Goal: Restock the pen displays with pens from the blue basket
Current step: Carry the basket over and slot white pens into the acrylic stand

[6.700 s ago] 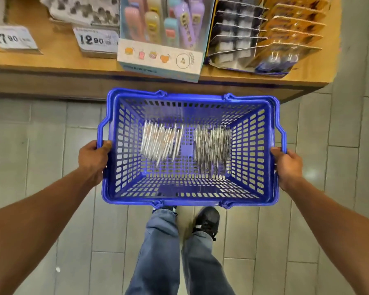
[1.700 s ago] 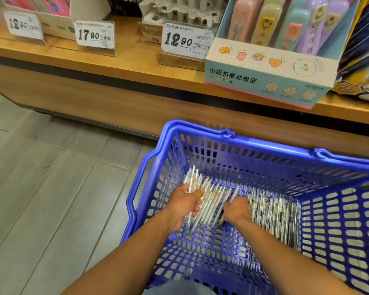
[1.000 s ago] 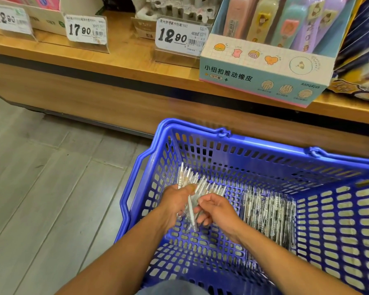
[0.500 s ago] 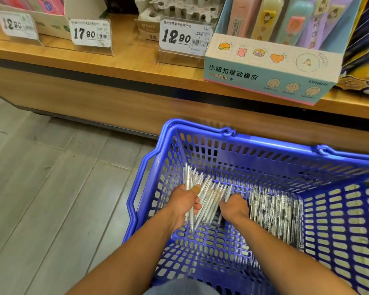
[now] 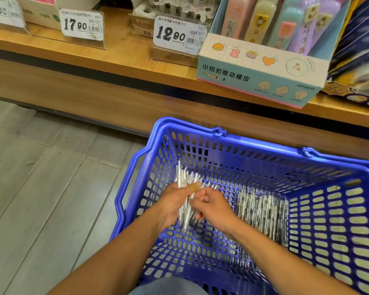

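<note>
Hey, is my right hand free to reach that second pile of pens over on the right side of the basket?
Probably not at once: the right hand is pinching pens in the bundle the left hand grips. The second pile lies uncovered beside it in the blue basket.

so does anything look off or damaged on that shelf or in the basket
One thing: the grey pulp tray behind the 12.90 price tag has a ragged, torn-looking front edge. The pens in the blue basket lie in loose heaps, none spilled outside.
</note>
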The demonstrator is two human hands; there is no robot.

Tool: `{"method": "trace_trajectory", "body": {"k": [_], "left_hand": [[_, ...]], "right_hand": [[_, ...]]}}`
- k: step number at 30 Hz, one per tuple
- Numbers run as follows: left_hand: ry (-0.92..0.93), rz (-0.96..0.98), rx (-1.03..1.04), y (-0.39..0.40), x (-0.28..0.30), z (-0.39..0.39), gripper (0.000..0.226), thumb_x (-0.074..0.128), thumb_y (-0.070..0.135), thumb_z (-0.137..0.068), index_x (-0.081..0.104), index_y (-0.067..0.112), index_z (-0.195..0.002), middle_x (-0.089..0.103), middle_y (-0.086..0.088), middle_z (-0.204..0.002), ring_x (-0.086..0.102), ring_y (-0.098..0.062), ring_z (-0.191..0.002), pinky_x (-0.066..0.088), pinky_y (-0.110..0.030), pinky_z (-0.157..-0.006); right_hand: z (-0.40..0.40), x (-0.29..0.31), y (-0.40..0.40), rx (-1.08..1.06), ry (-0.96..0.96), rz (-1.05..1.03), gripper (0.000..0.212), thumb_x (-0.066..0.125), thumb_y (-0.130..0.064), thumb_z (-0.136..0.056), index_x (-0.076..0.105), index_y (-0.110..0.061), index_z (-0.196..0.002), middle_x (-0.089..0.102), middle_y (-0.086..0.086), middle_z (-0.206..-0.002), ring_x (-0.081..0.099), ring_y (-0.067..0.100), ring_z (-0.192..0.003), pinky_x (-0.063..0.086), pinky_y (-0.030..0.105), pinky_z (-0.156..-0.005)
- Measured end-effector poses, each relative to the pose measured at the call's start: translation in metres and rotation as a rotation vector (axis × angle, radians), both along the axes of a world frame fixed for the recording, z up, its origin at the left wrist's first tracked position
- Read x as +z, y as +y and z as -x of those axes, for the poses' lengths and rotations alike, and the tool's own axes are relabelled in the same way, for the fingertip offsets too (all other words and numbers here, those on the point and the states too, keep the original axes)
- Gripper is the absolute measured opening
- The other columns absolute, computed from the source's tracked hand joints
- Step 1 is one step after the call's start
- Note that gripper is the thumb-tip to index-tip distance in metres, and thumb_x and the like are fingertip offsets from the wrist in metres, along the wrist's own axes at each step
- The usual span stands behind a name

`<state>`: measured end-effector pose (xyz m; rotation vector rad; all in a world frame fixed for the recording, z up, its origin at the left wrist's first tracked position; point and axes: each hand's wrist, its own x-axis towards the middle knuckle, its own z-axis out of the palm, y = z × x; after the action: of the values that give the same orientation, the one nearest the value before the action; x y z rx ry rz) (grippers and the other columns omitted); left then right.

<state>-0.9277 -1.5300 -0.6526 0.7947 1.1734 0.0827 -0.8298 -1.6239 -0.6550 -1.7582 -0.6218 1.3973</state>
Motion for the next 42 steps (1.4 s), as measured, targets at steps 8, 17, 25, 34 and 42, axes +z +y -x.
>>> {"method": "trace_trajectory", "body": {"k": [8,17,25,34,42], "left_hand": [[0.037,0.033,-0.014,0.002,0.000,0.002,0.028,0.066,0.009,-0.092,0.060,0.002,-0.119,0.070,-0.015,-0.111,0.071,-0.023,-0.099,0.056,-0.037,-0.089],[0.103,-0.011,0.040,0.001,-0.003,0.003,0.017,0.064,0.010,-0.096,0.063,0.005,-0.113,0.070,-0.011,-0.092,0.070,-0.018,-0.072,0.056,-0.025,-0.061],[0.112,-0.012,0.047,0.001,-0.002,0.003,0.019,0.064,0.011,-0.096,0.063,0.005,-0.114,0.070,-0.008,-0.089,0.069,-0.016,-0.070,0.055,-0.027,-0.063],[0.128,-0.061,0.041,-0.001,0.002,0.002,0.061,0.073,0.025,-0.090,0.043,0.007,-0.140,0.072,-0.006,-0.103,0.072,-0.017,-0.089,0.044,-0.043,-0.107],[0.049,-0.058,0.054,0.001,-0.007,0.002,0.111,0.081,0.037,-0.078,0.008,0.016,-0.159,0.019,-0.011,-0.165,0.023,-0.028,-0.150,0.020,-0.050,-0.119]], "right_hand": [[-0.029,-0.038,-0.008,-0.182,0.300,0.060,0.015,0.070,-0.019,-0.085,0.070,-0.007,-0.093,0.072,0.015,-0.088,0.061,0.013,-0.062,0.048,0.022,-0.056],[-0.010,-0.091,0.004,-0.242,-0.142,0.510,0.032,0.063,-0.028,-0.093,0.071,0.002,-0.083,0.073,0.016,-0.078,0.072,0.031,-0.077,0.059,0.044,-0.074],[-0.006,-0.092,0.014,-0.185,-0.242,0.602,0.038,0.060,-0.034,-0.094,0.068,0.003,-0.090,0.072,0.015,-0.086,0.065,0.025,-0.070,0.053,0.030,-0.063],[-0.006,-0.054,0.000,-0.214,-0.127,0.142,0.017,0.059,-0.023,-0.096,0.060,-0.007,-0.088,0.066,0.007,-0.077,0.061,0.016,-0.063,0.047,0.022,-0.057],[0.006,-0.022,0.000,-0.135,0.033,-0.119,0.023,0.075,-0.020,-0.083,0.063,-0.002,-0.089,0.064,-0.002,-0.064,0.058,0.012,-0.055,0.053,0.024,-0.060]]}}
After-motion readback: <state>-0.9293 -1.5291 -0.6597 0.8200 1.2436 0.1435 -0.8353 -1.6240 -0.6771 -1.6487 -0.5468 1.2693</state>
